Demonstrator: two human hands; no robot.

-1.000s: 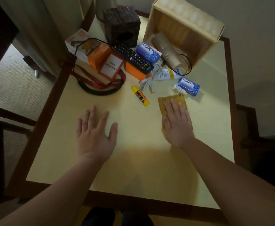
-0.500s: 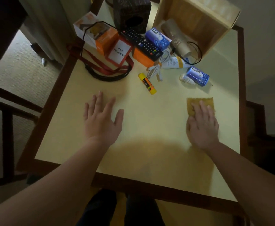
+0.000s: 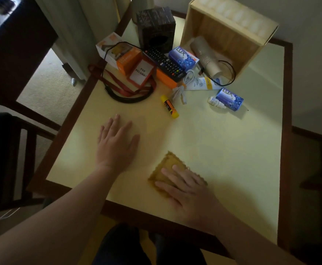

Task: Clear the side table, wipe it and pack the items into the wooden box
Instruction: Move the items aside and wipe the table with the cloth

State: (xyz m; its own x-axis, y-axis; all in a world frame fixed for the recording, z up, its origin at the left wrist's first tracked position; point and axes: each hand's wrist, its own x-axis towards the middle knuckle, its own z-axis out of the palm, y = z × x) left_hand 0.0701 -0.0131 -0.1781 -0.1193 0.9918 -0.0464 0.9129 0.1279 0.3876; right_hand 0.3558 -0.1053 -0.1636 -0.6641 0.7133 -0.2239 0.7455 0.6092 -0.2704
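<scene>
Near edge, right: right hand (image 3: 189,190) lies flat, fingers straight, pressing the cloth (image 3: 167,170) to the table (image 3: 223,150) to wipe it.
Near left: left hand (image 3: 116,144) rests spread and empty, likely as a brace.
Middle: glue stick (image 3: 169,106) lies alone.
Far edge: remote (image 3: 165,63), soaps, badge (image 3: 141,72) crowd together, apparently pushed aside for wiping.
Far right corner: box (image 3: 227,33) lies tipped, cups (image 3: 207,57) inside; packing not yet done.

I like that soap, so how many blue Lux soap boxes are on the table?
2. One Lux box lies beside the black remote, near the wooden box's opening. The other lies apart, on open tabletop to the right. More could be hidden.
</scene>
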